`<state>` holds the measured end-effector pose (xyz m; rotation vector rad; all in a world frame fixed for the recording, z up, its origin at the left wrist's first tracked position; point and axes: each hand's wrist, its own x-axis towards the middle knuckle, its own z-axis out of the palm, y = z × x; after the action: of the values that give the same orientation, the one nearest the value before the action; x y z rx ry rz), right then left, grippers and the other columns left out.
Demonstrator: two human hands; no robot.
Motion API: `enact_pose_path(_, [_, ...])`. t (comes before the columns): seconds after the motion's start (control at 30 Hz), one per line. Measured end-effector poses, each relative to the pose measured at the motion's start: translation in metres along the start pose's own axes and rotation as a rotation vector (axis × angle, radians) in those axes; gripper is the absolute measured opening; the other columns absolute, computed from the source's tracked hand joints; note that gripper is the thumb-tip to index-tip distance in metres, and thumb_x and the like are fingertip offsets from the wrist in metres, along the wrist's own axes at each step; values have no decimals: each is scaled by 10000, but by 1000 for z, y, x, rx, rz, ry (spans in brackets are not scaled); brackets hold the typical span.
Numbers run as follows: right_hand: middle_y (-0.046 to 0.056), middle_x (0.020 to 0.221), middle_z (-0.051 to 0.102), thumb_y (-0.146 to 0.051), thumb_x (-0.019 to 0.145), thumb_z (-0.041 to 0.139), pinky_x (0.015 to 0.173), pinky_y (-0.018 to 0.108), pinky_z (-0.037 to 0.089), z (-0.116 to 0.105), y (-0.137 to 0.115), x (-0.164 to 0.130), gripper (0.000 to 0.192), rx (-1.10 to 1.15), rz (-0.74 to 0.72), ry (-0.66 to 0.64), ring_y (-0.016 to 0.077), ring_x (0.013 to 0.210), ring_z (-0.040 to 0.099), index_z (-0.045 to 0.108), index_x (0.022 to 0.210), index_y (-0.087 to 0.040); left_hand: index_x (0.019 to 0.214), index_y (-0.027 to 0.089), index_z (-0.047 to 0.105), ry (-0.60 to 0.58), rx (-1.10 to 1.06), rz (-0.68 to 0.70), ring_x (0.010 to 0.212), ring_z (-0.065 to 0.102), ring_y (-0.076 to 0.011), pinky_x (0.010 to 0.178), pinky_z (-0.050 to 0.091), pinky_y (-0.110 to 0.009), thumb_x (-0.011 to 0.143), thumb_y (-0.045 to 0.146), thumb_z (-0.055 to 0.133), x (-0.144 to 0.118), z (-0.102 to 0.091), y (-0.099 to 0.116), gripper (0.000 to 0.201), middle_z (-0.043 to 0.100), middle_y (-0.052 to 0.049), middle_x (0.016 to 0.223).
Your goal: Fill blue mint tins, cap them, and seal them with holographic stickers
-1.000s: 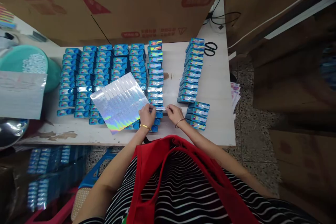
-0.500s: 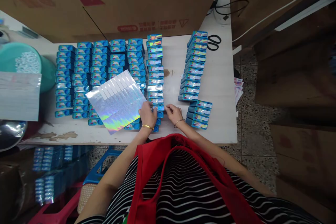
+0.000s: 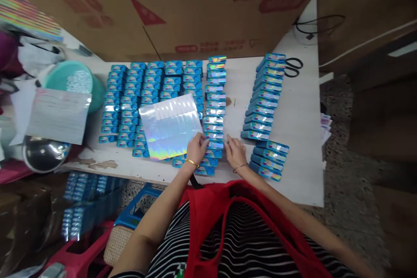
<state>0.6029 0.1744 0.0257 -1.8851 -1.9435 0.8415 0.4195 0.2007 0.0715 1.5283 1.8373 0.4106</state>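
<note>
My left hand (image 3: 196,148) has its fingers closed on the lower right corner of a shiny holographic sticker sheet (image 3: 172,128). White strips show near the sheet's top edge, and it lies over columns of small blue boxes (image 3: 151,79). The fingertips also reach the left end of a blue box in the nearest column (image 3: 215,120), whose upper boxes bear shiny strips. On that column's right side, my right hand (image 3: 236,154) is close to the same box. Its fingers are slightly apart, with nothing visible in them.
Further right stand more blue boxes with shiny strips (image 3: 263,100), beside black scissors (image 3: 293,67). A large cardboard carton (image 3: 208,13) lines the back. A teal tub (image 3: 97,91) and a paper sheet (image 3: 60,117) are at left. A blue stool (image 3: 130,213) stands below the table edge.
The view has shifted, so the table appears further right and lower. My right fingers have spread a little beside the box. The left hand still holds the sticker sheet, which lies less tilted.
</note>
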Motion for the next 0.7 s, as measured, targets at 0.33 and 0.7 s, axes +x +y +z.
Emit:
enact_pose_path(0.33, [156,1108,560,-242,977,302,838,383,367,55,-189,126,463,-194,-498,-306,267,1002,451,431,1411,-146,1200,204,603,373,441,55,1077,499,-284,892,371,-411,908,218,397,94,-171,-134,357,575,-135,1154])
enact_pose_path(0.7, [156,1166,542,-247,983,326,826,386,344,98,-211,148,448,-322,-460,-340,264,1024,438,412,1417,-176,1113,242,656,231,597,212,1047,479,-290,828,303,-414,940,272,389,121,-160,-160,320,603,-111,1157])
